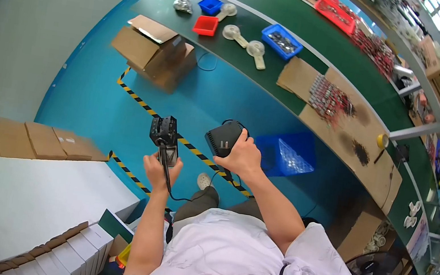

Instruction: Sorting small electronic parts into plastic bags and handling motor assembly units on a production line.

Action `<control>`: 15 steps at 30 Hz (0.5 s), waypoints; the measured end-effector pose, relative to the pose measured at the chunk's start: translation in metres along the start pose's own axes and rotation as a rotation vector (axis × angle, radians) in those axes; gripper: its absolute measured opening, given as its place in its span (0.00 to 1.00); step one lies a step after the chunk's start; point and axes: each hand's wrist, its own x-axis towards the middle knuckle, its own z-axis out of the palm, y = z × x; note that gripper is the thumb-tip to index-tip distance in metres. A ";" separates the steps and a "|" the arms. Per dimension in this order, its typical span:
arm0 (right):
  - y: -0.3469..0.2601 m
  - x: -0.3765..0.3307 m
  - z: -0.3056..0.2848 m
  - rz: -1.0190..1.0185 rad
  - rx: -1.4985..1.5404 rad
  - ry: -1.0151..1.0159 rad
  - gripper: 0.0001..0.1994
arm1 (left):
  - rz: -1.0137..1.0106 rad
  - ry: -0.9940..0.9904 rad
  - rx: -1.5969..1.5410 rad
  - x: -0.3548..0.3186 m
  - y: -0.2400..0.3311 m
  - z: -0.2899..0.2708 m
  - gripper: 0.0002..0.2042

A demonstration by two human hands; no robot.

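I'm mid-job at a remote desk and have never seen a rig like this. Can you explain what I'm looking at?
There's no robot: these are a person's own bare hands. The single picture comes from a wide fisheye camera on their head, looking down, so straight edges bend near the rim.

The left hand holds a black, blocky, corded device; the right hand holds a black, box-shaped device. Both are held out in front of the body.

Beyond is a long green workbench. On it are a small red plastic bin, a blue plastic tray of small metal parts, and a brown cardboard sheet bearing red-wired pieces.
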 end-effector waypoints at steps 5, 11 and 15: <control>-0.077 0.047 0.011 -0.047 0.002 -0.026 0.63 | -0.050 0.029 0.036 0.050 -0.047 -0.027 0.28; -0.181 0.114 0.014 -0.151 -0.044 -0.076 0.63 | -0.175 0.108 0.107 0.123 -0.105 -0.048 0.30; -0.235 0.159 0.028 -0.240 -0.046 -0.081 0.63 | -0.292 0.136 0.116 0.160 -0.137 -0.057 0.30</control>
